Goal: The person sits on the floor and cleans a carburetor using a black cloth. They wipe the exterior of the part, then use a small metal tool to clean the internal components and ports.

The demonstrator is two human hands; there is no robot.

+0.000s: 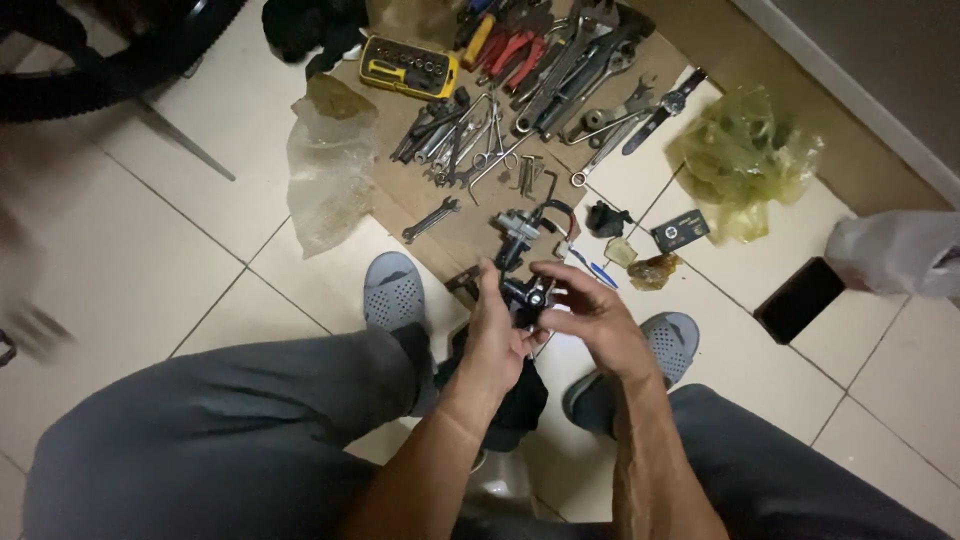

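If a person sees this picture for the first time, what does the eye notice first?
Both hands, left hand and right hand, meet at the centre around a small black metal part. Beyond them, many wrenches and pliers lie spread on cardboard, with a yellow socket case beside.

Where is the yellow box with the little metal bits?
In the head view, the yellow box lies at the top, left of centre, on the cardboard, just left of the red pliers.
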